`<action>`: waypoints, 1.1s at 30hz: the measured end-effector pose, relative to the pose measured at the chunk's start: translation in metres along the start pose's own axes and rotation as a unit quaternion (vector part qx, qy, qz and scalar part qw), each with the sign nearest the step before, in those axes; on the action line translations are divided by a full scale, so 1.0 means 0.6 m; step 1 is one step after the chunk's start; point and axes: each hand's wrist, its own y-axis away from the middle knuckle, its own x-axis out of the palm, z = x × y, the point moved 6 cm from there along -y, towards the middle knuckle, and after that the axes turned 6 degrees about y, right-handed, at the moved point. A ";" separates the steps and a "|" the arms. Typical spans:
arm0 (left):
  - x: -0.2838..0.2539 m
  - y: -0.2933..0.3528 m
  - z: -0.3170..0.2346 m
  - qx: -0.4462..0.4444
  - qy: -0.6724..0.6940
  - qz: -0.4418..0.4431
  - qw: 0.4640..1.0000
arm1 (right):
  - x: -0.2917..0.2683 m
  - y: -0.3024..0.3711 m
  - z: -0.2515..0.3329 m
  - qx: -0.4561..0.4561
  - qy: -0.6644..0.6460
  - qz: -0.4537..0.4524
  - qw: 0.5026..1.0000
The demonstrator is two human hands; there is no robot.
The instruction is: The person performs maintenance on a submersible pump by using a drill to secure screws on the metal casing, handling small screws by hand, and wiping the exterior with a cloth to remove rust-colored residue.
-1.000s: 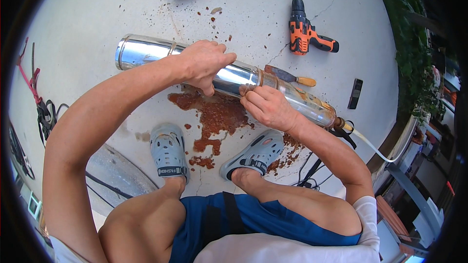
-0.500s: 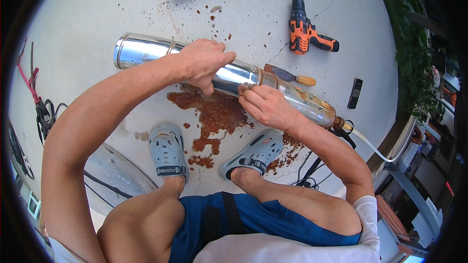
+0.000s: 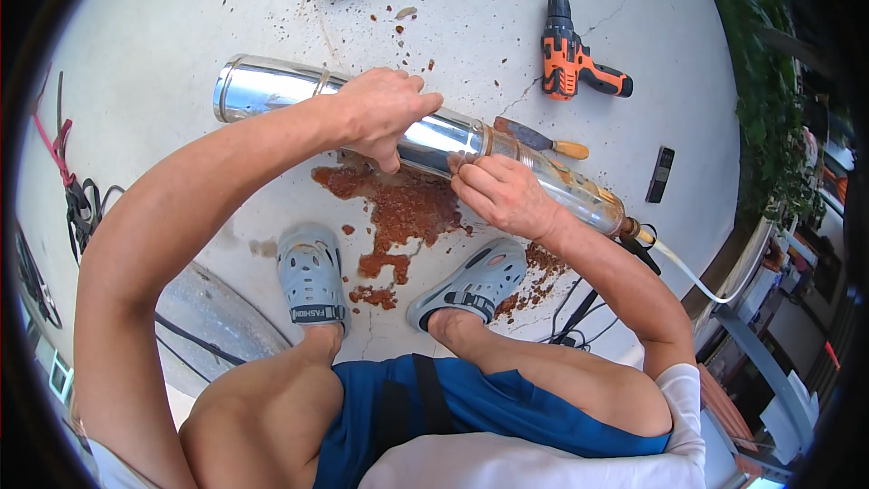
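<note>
Chrome cylinder (image 3: 434, 138) lies aslant on the concrete floor, its left end farther out than its hosed right end. Grey clogs (image 3: 310, 276) planted on its near side.

Left hand (image 3: 380, 113): spread across the barrel left of mid-length, fingers over the top, thumb down the near flank, clasping it. Right hand (image 3: 507, 192): fingers drawn together against thumb at the near flank, just left of the collar (image 3: 501, 143). Cannot tell whether they pinch some small part or only press the wall; knuckles hide it.

Step, as I judge it: close fingertip work by the collar. To do well: let the left palm bear straight down, since a round barrel would likely roll under a sideways push. Short, light strokes from the right fingertips; thin metal edges may cut bare skin. Wrist clear of the pale hose (image 3: 674, 256) leaving the cylinder's right end.

Rust-brown sludge (image 3: 407, 208) along the near side probably makes for slippery grip; wipe fingers if they slide. Scraper (image 3: 543, 141) just beyond the collar, handy for stubborn crust. Cordless drill (image 3: 566, 59) farther beyond, well clear of the cylinder.
</note>
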 end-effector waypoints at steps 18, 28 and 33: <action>0.008 -0.003 0.005 -0.009 0.011 0.020 1.000 | 0.000 -0.006 0.000 0.024 0.013 -0.006 1.000; 0.007 0.001 0.005 -0.007 0.006 0.015 1.000 | 0.008 -0.005 0.011 0.013 0.003 0.020 1.000; 0.007 -0.002 0.006 -0.004 0.006 0.013 1.000 | 0.007 -0.005 0.011 0.017 -0.001 0.017 1.000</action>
